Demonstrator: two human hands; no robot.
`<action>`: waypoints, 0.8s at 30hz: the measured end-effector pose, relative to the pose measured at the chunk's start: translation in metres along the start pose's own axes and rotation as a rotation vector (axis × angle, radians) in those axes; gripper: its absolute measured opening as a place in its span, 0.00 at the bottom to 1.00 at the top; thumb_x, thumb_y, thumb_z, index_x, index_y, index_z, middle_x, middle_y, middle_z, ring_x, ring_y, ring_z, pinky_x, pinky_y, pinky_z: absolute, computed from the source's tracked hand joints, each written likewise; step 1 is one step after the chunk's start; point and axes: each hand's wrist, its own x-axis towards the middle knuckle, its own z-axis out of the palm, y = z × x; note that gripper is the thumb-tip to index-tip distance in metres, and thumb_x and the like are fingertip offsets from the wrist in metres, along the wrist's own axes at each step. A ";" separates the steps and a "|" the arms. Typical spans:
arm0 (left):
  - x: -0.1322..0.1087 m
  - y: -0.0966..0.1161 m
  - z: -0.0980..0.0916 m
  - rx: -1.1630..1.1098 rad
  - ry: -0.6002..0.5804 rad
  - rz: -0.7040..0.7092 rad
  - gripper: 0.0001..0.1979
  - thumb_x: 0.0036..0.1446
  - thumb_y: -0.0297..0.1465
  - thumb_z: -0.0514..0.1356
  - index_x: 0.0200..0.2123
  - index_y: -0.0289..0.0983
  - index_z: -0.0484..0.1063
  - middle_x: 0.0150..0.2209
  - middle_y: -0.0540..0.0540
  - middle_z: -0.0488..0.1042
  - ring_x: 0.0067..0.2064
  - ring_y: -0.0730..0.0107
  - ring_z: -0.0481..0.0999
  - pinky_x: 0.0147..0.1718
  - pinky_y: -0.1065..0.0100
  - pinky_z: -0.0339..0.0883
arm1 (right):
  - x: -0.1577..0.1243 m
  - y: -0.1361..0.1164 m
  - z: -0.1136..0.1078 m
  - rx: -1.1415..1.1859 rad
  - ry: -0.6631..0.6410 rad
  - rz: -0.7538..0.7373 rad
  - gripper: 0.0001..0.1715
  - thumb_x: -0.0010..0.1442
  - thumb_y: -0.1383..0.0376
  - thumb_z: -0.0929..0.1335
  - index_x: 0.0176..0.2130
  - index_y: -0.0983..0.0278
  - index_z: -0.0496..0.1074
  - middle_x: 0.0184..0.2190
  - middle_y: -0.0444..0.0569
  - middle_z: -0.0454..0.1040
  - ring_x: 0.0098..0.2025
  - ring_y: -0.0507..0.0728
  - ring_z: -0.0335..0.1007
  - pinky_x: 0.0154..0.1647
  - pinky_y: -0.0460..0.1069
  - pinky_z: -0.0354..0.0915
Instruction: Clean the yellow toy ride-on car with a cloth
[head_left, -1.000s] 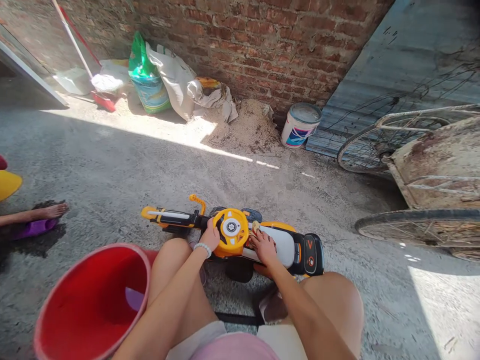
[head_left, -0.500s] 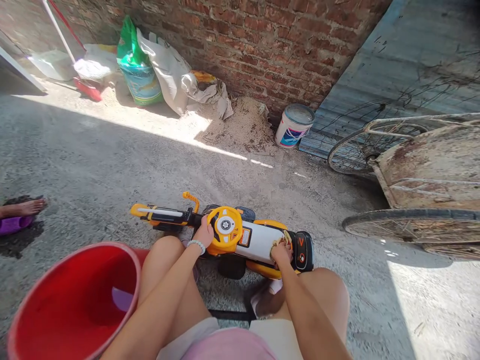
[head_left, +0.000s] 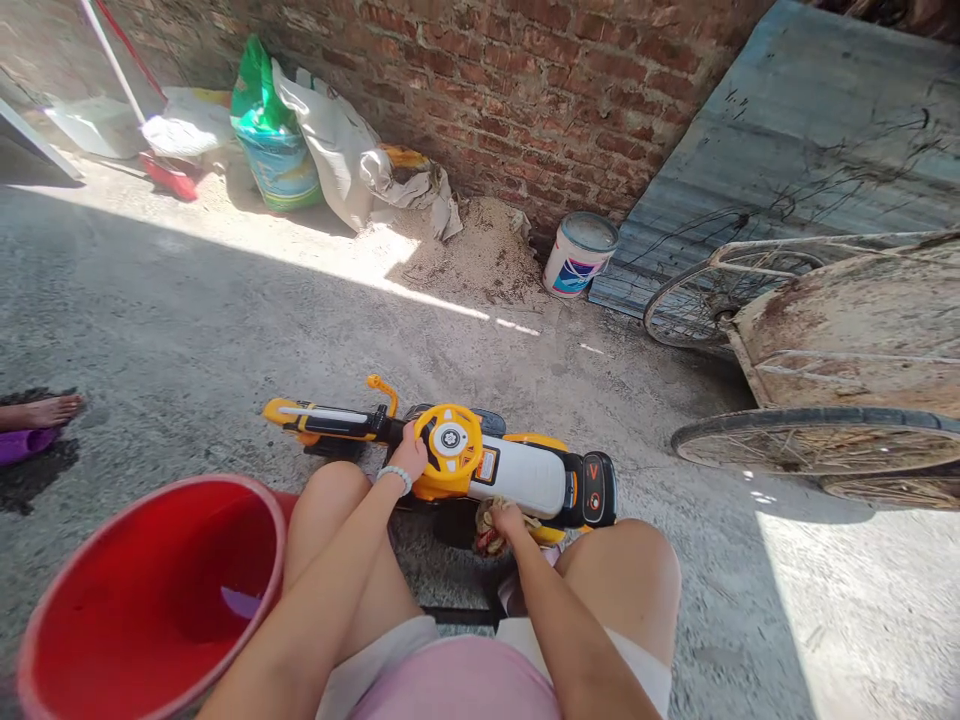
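A yellow, black and white ride-on toy (head_left: 525, 474) stands on the concrete between my knees. My left hand (head_left: 410, 453) is closed around the left rim of its yellow steering wheel (head_left: 472, 428). In my right hand (head_left: 510, 522) is a crumpled, patterned cloth (head_left: 489, 530), gripped at the near side of the toy, below the white seat and beside the dark wheel (head_left: 452, 524). Part of the cloth and my fingertips are hidden behind the hand. The toy's yellow and black front arm (head_left: 326, 417) points left.
A red bucket (head_left: 67, 600) stands at my left, close to my knee. Another person's foot (head_left: 56, 411) is at the far left. Sacks (head_left: 326, 140), a sand pile (head_left: 484, 250) and a paint bucket (head_left: 579, 258) line the brick wall. A rusty cart (head_left: 862, 330) stands at right.
My right hand, with the cloth, has moved left and down from the rear of the white seat to the toy's near side. My left hand stays on the steering wheel.
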 end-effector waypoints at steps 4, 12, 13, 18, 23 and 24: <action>0.000 0.000 0.000 -0.004 0.010 -0.009 0.30 0.70 0.31 0.55 0.72 0.33 0.55 0.55 0.30 0.79 0.56 0.48 0.81 0.60 0.50 0.71 | -0.012 -0.023 -0.004 -0.075 0.026 -0.030 0.20 0.69 0.61 0.67 0.56 0.67 0.77 0.56 0.62 0.80 0.58 0.65 0.78 0.57 0.53 0.70; 0.003 -0.003 0.003 0.070 0.002 0.036 0.29 0.71 0.29 0.50 0.72 0.32 0.53 0.55 0.29 0.79 0.55 0.48 0.81 0.60 0.49 0.70 | -0.059 0.014 -0.190 -0.601 0.440 -0.180 0.24 0.66 0.62 0.66 0.58 0.66 0.76 0.78 0.58 0.49 0.65 0.67 0.66 0.61 0.55 0.66; 0.004 -0.003 0.003 0.050 0.007 0.036 0.29 0.70 0.29 0.50 0.72 0.32 0.53 0.55 0.30 0.80 0.55 0.48 0.81 0.61 0.48 0.70 | -0.064 0.027 -0.206 -0.631 0.463 -0.149 0.26 0.67 0.62 0.65 0.61 0.65 0.75 0.78 0.57 0.50 0.66 0.67 0.65 0.60 0.56 0.67; 0.010 -0.008 0.007 -0.049 0.049 0.016 0.29 0.69 0.29 0.52 0.70 0.32 0.57 0.53 0.30 0.80 0.57 0.48 0.81 0.62 0.48 0.69 | -0.064 0.088 -0.202 -0.686 0.358 -0.036 0.29 0.70 0.58 0.64 0.68 0.58 0.70 0.79 0.54 0.47 0.71 0.71 0.57 0.61 0.61 0.67; 0.014 -0.012 0.009 -0.085 0.097 0.055 0.28 0.66 0.30 0.56 0.69 0.35 0.60 0.50 0.35 0.81 0.57 0.50 0.81 0.63 0.49 0.69 | -0.038 0.093 -0.178 -0.620 0.513 0.051 0.32 0.71 0.62 0.61 0.72 0.56 0.65 0.79 0.57 0.47 0.70 0.69 0.58 0.60 0.61 0.68; 0.014 -0.011 0.009 -0.078 0.104 0.044 0.28 0.67 0.31 0.56 0.68 0.35 0.60 0.50 0.35 0.81 0.57 0.49 0.81 0.63 0.49 0.70 | -0.034 0.089 -0.182 -0.601 0.527 0.063 0.32 0.71 0.62 0.61 0.72 0.56 0.66 0.77 0.59 0.51 0.69 0.69 0.61 0.59 0.60 0.68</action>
